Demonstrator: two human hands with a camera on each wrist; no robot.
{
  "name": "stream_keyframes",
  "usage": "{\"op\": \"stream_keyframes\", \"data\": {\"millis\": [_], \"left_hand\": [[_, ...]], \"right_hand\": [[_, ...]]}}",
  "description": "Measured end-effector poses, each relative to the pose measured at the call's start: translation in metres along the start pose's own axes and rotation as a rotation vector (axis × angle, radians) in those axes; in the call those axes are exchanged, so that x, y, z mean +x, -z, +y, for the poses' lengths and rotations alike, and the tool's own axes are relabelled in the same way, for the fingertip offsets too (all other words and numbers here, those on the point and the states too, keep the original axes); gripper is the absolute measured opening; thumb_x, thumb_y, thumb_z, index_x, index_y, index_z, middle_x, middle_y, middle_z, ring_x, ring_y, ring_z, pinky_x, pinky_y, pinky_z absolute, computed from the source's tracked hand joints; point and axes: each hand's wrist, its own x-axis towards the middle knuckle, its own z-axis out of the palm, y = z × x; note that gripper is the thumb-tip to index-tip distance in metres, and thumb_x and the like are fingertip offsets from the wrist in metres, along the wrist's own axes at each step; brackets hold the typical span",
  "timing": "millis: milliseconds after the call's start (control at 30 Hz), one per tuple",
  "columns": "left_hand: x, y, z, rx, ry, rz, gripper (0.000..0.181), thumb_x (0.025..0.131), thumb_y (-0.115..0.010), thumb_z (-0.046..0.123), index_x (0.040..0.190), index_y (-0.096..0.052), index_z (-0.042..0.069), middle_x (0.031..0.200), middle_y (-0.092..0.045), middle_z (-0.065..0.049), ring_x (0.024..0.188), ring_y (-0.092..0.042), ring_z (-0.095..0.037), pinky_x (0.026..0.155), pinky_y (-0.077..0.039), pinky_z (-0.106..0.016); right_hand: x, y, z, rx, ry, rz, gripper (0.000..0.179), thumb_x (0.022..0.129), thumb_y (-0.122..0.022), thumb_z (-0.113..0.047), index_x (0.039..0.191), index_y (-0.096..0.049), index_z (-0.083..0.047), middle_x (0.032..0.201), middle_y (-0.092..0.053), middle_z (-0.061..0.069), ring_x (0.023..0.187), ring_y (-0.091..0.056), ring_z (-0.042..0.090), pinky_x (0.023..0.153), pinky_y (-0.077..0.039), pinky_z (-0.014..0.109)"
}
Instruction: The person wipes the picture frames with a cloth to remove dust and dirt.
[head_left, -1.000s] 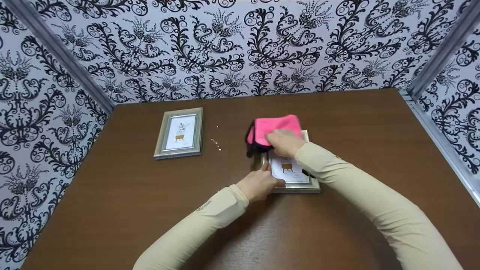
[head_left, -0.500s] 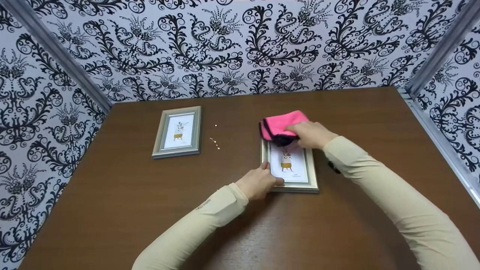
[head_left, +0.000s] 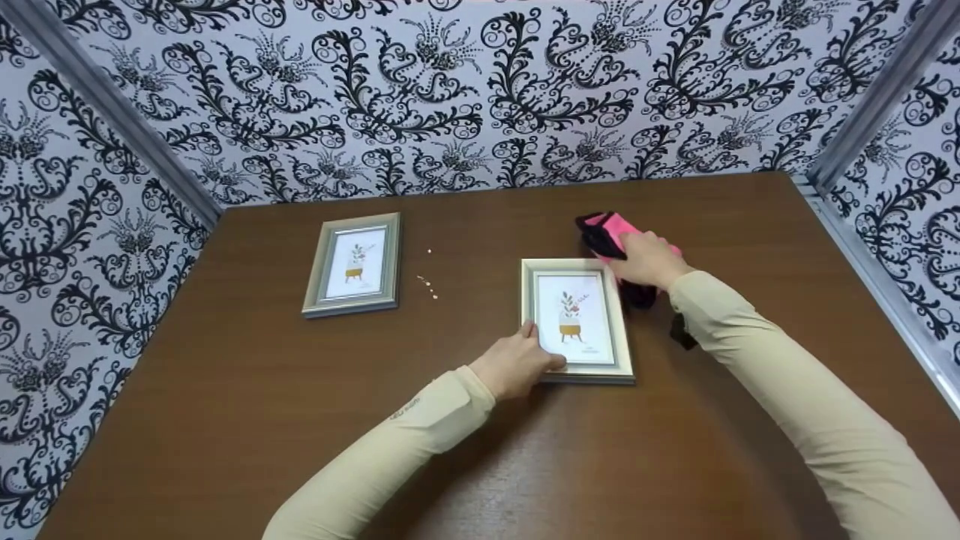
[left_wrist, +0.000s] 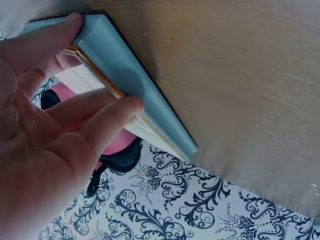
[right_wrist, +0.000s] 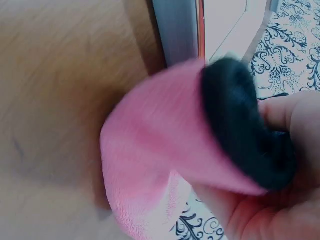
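Note:
A picture frame (head_left: 619, 326) with a pale gold border and a potted-plant print lies flat on the brown table. My left hand (head_left: 514, 367) holds its near left corner, thumb and fingers on two adjoining edges, as the left wrist view shows (left_wrist: 80, 120). Beyond the frame's far right corner, my right hand (head_left: 649, 261) grips a bunched pink cloth (head_left: 616, 225) with black edging. In the right wrist view the cloth (right_wrist: 150, 135) bulges out from the fingers, beside the frame's edge (right_wrist: 177, 35). Part of the cloth is hidden under the right hand.
A second, similar picture frame (head_left: 320, 266) lies at the back left of the table (head_left: 247, 420). Several small bright specks (head_left: 427, 283) lie between the two frames. Black-and-white patterned walls (head_left: 450, 90) enclose the back and sides.
My right hand has moved the cloth rightward, off the top of the frame to its far right side, uncovering the whole print. The left hand stays at the near left corner.

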Motion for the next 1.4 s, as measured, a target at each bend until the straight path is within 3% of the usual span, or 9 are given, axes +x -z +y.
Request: {"op": "stream_keyframes", "data": {"millis": [200, 333, 567, 733, 867, 1000, 1167, 1400], "left_hand": [[-0.002, -0.003, 0.0, 0.009, -0.001, 0.025, 0.028, 0.088, -0.064, 0.003, 0.106, -0.071, 0.023, 0.098, -0.066, -0.015, 0.1, -0.056, -0.03, 0.064, -0.057, -0.034], [-0.003, -0.003, 0.0, 0.011, -0.007, 0.035, 0.027, 0.088, -0.064, 0.004, 0.105, -0.071, 0.024, 0.094, -0.064, -0.012, 0.094, -0.051, -0.026, 0.061, -0.056, -0.032], [-0.003, 0.001, -0.002, 0.021, -0.013, 0.035, 0.023, 0.085, -0.066, 0.004, 0.097, -0.071, 0.023, 0.086, -0.065, -0.008, 0.085, -0.056, -0.025, 0.057, -0.055, -0.036], [-0.001, 0.002, -0.003, 0.03, -0.012, 0.016, 0.021, 0.084, -0.069, 0.008, 0.097, -0.071, 0.025, 0.086, -0.067, -0.005, 0.078, -0.058, -0.024, 0.055, -0.054, -0.037], [0.0, 0.0, -0.003, 0.04, -0.017, 0.021, 0.02, 0.086, -0.068, 0.01, 0.097, -0.071, 0.025, 0.083, -0.066, -0.004, 0.074, -0.059, -0.024, 0.054, -0.054, -0.037], [0.0, 0.0, -0.003, 0.069, -0.014, 0.034, 0.022, 0.083, -0.07, 0.01, 0.098, -0.072, 0.027, 0.085, -0.068, -0.006, 0.081, -0.058, -0.025, 0.054, -0.054, -0.036], [0.0, 0.001, -0.001, 0.077, -0.008, 0.026, 0.024, 0.083, -0.07, 0.01, 0.1, -0.072, 0.027, 0.089, -0.069, -0.008, 0.085, -0.059, -0.026, 0.056, -0.055, -0.037], [-0.001, -0.001, 0.001, 0.079, -0.003, 0.018, 0.026, 0.086, -0.067, 0.01, 0.103, -0.071, 0.028, 0.089, -0.066, -0.01, 0.088, -0.055, -0.025, 0.054, -0.054, -0.036]], "right_hand": [[-0.012, 0.001, -0.003, 0.097, -0.028, -0.048, 0.037, 0.092, -0.06, -0.036, 0.082, -0.054, -0.001, 0.075, -0.063, 0.017, 0.066, -0.065, 0.034, 0.06, -0.054, 0.045], [-0.025, 0.0, -0.004, 0.148, -0.047, -0.093, 0.032, 0.091, -0.061, -0.03, 0.09, -0.055, 0.002, 0.082, -0.066, 0.019, 0.066, -0.067, 0.031, 0.055, -0.055, 0.038], [-0.057, -0.003, -0.013, 0.225, -0.069, -0.157, 0.033, 0.09, -0.062, -0.02, 0.106, -0.05, 0.006, 0.087, -0.064, 0.022, 0.06, -0.066, 0.025, 0.045, -0.053, 0.034], [-0.084, -0.007, -0.021, 0.254, -0.059, -0.151, 0.044, 0.089, -0.063, -0.017, 0.12, -0.042, 0.006, 0.089, -0.062, 0.023, 0.056, -0.063, 0.021, 0.042, -0.051, 0.034], [-0.106, -0.011, -0.024, 0.29, -0.029, -0.125, 0.042, 0.088, -0.064, -0.015, 0.12, -0.041, 0.002, 0.081, -0.062, 0.018, 0.049, -0.06, 0.018, 0.037, -0.048, 0.033], [-0.121, -0.013, -0.027, 0.312, -0.015, -0.131, 0.042, 0.087, -0.064, -0.015, 0.119, -0.041, -0.001, 0.074, -0.061, 0.013, 0.045, -0.059, 0.016, 0.035, -0.047, 0.034], [-0.126, -0.012, -0.025, 0.336, -0.03, -0.122, 0.045, 0.087, -0.064, -0.015, 0.122, -0.04, -0.001, 0.074, -0.06, 0.013, 0.046, -0.06, 0.016, 0.035, -0.048, 0.036], [-0.109, -0.011, -0.013, 0.349, -0.035, -0.083, 0.061, 0.085, -0.062, -0.012, 0.138, -0.034, 0.004, 0.094, -0.06, 0.031, 0.052, -0.063, 0.021, 0.04, -0.051, 0.036]]}}
